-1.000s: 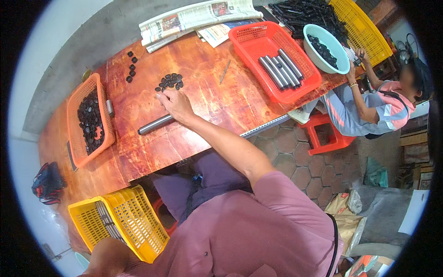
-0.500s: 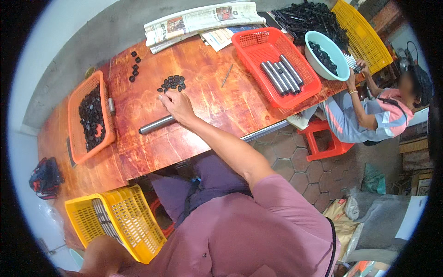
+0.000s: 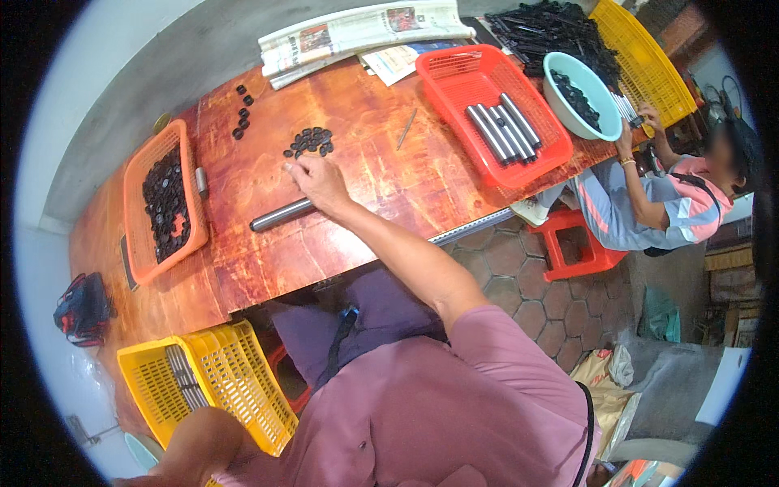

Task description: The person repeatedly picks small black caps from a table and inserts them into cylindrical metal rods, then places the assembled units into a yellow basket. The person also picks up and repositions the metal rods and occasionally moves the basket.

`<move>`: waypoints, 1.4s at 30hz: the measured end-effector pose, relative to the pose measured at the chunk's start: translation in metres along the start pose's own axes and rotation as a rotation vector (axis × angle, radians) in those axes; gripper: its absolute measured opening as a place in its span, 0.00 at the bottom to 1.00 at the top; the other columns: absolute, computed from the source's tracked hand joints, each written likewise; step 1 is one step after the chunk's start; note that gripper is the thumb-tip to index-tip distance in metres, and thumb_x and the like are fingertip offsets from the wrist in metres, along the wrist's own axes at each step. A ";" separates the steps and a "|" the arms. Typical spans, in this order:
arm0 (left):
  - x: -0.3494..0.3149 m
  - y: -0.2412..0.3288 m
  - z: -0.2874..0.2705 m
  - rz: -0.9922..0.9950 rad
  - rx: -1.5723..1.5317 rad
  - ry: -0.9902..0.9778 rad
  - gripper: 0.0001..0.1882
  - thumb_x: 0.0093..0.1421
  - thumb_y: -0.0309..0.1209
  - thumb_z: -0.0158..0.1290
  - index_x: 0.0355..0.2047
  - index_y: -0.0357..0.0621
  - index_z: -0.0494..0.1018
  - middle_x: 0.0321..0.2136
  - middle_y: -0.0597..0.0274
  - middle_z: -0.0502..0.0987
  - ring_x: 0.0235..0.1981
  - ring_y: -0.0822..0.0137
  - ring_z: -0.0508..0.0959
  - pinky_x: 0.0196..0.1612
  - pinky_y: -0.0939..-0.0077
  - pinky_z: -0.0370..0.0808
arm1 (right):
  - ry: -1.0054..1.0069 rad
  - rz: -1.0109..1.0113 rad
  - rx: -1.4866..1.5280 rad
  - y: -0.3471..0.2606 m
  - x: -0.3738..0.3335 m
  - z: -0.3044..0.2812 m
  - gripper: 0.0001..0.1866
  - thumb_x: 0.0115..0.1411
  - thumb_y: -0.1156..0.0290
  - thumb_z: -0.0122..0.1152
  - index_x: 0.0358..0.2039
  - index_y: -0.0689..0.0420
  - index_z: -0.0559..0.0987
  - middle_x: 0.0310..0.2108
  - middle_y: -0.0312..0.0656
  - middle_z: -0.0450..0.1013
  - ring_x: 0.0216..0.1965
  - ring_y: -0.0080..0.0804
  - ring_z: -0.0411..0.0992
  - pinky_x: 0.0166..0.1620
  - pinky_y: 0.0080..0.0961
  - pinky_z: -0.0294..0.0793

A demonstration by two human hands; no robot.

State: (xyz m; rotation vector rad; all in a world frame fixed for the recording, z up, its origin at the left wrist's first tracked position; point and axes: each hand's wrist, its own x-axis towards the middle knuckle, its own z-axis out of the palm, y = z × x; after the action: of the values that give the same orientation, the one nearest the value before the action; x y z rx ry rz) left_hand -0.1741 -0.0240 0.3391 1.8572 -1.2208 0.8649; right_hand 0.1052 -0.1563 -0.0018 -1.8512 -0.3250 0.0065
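My right hand (image 3: pixel 322 185) reaches over the table with its fingers drawn together, at the near edge of a small pile of black round caps (image 3: pixel 312 140). Whether a cap is between the fingertips is hidden. Under the wrist lies a silver metal tube (image 3: pixel 284 213), its left end black and its right end covered by my hand. My left arm (image 3: pixel 203 434) is bent beside the yellow crate (image 3: pixel 243 381) at the lower left; the left hand is out of view. Silvery tubes (image 3: pixel 185 377) stand in that crate.
An orange basket (image 3: pixel 195 231) of black caps sits left, with a short metal tube (image 3: pixel 201 180) beside it. A red basket (image 3: pixel 491 174) holds several tubes. Beyond are a teal bowl (image 3: pixel 604 114), black parts (image 3: pixel 552 36) and newspapers (image 3: pixel 357 36). Another person (image 3: pixel 649 207) sits right, hands on parts.
The whole view has shifted slightly. My right hand stays by the cap pile, its fingers a little closer to it. My left elbow shows more beside the crate.
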 end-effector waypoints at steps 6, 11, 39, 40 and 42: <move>-0.082 -0.031 0.022 -0.459 0.133 0.187 0.17 0.56 0.36 0.66 0.39 0.38 0.76 0.35 0.57 0.79 0.37 0.60 0.79 0.43 0.69 0.76 | 0.003 -0.058 0.048 0.010 0.002 0.014 0.21 0.67 0.54 0.58 0.28 0.60 0.81 0.27 0.51 0.77 0.33 0.51 0.77 0.37 0.45 0.73; -0.170 -0.176 0.127 -0.847 0.459 -0.175 0.26 0.54 0.32 0.68 0.53 0.41 0.76 0.50 0.49 0.76 0.52 0.48 0.76 0.55 0.58 0.73 | 0.015 0.056 0.314 0.011 0.003 0.010 0.23 0.69 0.55 0.57 0.24 0.61 0.79 0.19 0.39 0.73 0.21 0.26 0.73 0.29 0.29 0.70; -0.220 -0.164 0.161 -1.349 -1.100 0.965 0.18 0.76 0.41 0.42 0.55 0.40 0.68 0.36 0.61 0.77 0.32 0.70 0.77 0.35 0.74 0.76 | -0.041 0.086 0.470 -0.011 -0.004 0.008 0.22 0.72 0.60 0.57 0.21 0.56 0.73 0.17 0.31 0.64 0.19 0.18 0.59 0.23 0.21 0.55; -0.218 -0.161 0.159 -1.362 -1.084 0.946 0.18 0.76 0.42 0.42 0.54 0.41 0.69 0.35 0.63 0.76 0.31 0.72 0.76 0.33 0.77 0.75 | -0.047 0.086 0.467 -0.011 -0.004 0.008 0.21 0.72 0.61 0.57 0.21 0.56 0.73 0.17 0.32 0.65 0.19 0.18 0.59 0.24 0.21 0.55; -0.222 -0.156 0.162 -1.354 -0.773 0.819 0.20 0.76 0.43 0.45 0.55 0.39 0.70 0.33 0.64 0.76 0.30 0.75 0.75 0.34 0.78 0.74 | -0.052 0.085 0.468 -0.013 -0.006 0.008 0.21 0.72 0.61 0.58 0.21 0.56 0.72 0.18 0.30 0.65 0.20 0.18 0.59 0.24 0.21 0.55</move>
State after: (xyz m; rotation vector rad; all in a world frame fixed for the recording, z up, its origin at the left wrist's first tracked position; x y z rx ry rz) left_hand -0.0767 -0.0218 0.0387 1.0466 0.3046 0.1982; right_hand 0.0956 -0.1467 0.0072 -1.3998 -0.2547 0.1749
